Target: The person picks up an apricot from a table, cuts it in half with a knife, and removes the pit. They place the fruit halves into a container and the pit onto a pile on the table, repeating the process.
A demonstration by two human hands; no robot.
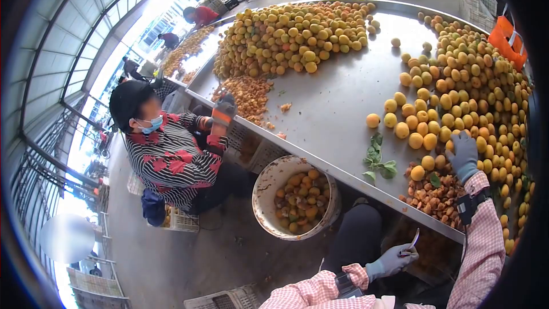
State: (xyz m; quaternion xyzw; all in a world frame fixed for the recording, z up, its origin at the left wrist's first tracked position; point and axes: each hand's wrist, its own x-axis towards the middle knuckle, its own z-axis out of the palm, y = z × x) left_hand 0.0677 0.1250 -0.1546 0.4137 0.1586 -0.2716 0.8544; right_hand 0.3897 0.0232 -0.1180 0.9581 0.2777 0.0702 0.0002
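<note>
My left hand (392,261), in a grey glove, is closed around a small knife (413,242) near my lap, with the blade pointing up. My right hand (463,151), also gloved in grey, is on the metal table at the near edge of a big spread of orange-yellow fruit (466,68). Its fingers curl over one fruit (450,146). Just below that hand lies a heap of brownish-orange fruit pieces (437,197). Green leaves (378,158) rest on the table to its left.
A white bucket (264,183) holding fruit stands by the table's edge (320,165). Across from it sits a co-worker (171,154) in a striped top, beside a second fruit pile (291,37) and more pieces (246,97). An orange bag (508,43) lies at the far right.
</note>
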